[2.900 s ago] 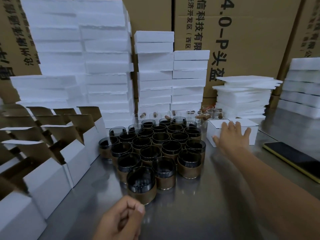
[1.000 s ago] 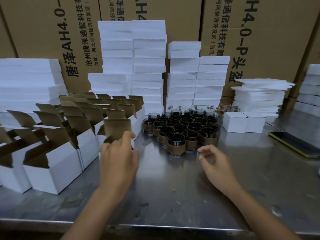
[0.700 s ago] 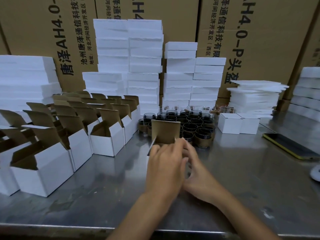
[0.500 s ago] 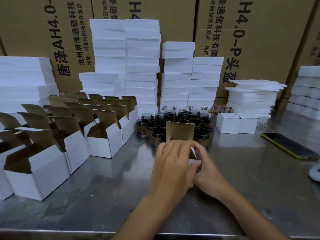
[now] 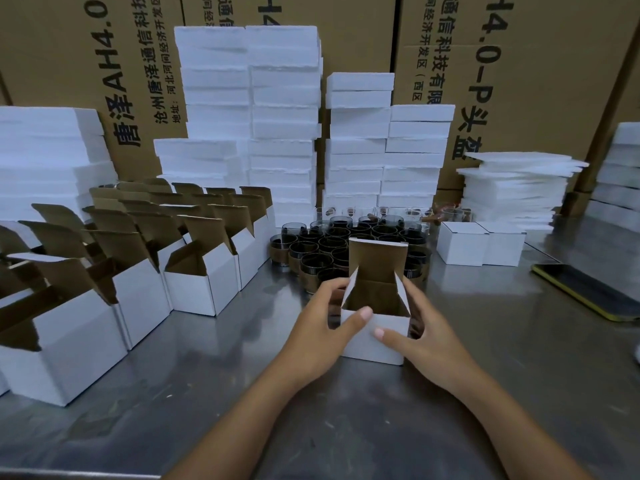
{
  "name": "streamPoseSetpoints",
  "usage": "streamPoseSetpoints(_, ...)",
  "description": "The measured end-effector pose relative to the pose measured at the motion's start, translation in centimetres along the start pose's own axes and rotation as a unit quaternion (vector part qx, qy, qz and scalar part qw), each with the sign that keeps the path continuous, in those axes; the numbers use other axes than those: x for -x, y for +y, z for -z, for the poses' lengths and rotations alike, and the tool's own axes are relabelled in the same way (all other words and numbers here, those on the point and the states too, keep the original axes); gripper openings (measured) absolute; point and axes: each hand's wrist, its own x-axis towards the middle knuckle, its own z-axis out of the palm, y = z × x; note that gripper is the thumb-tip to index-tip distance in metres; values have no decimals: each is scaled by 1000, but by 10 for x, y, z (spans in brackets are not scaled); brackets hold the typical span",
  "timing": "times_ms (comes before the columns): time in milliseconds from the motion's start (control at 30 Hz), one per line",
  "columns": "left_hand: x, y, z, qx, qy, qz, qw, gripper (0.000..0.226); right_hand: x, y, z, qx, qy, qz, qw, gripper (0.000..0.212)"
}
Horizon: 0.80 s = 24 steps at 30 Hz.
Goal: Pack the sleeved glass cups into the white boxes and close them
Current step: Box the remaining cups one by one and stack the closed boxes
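White cardboard forms the small open box [image 5: 372, 336] standing on the steel worktop [image 5: 485, 375], about midway between the left and right edges and nearer the front edge than the back. Its brown-lined lid stands upright at the rear, and its two side flaps point upward. A person holds the box with both hands. The left hand [image 5: 325, 327] grips it with the thumb pressed on the front wall and the fingers [image 5: 334, 285] curled around the left side by the flap. The right hand [image 5: 426, 337] mirrors this, with the thumb on the front wall and the fingers [image 5: 414, 296] curved against the right side. Just behind the box is a tight cluster of sleeved glass cups [image 5: 311, 252], dark glass with brown bands around their lower halves. Along the left edge, rows of open white boxes [image 5: 197, 289] stand with their lids raised. Toward the back right, two closed white boxes [image 5: 462, 247] sit side by side, touching. A dark phone [image 5: 588, 289] with a yellow rim lies flat near the right edge. Stacks of white foam slabs [image 5: 284, 116] line the back edge, and behind them stand large brown cartons [image 5: 554, 81] printed with black lettering.
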Motion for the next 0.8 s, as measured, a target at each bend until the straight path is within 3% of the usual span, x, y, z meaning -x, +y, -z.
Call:
streamPoseSetpoints(100, -13, -4, 2, -7, 60, 14, 998, 26, -4, 3, 5, 8, 24, -15, 1000, 81)
streamPoseSetpoints(200, -29, -14, 8, -108, 155, 17, 982, 20, -7, 5, 8, 11, 35, -35, 999, 89)
streamPoseSetpoints(300, -33, -30, 13, -233, 137, 30, 962, 34, -9, 9, 10, 17, 37, -46, 998, 87)
streamPoseSetpoints(367, -32, -40, 13, -258, 106, 41, 959, 35, -11, 11, 10, 25, 37, -52, 998, 85)
streamPoseSetpoints(567, -32, -42, 21, -235, 108, 17, 966, 23, -12, 14, 10, 25, 60, -66, 996, 90)
streamPoseSetpoints(700, -27, -39, 27, -149, 65, 22, 987, 21, -11, 12, 9, 33, 66, -64, 995, 103)
streamPoseSetpoints(800, -23, -34, 28, -77, 106, 11, 991, 20, -5, 9, 6, 51, 108, -30, 992, 105)
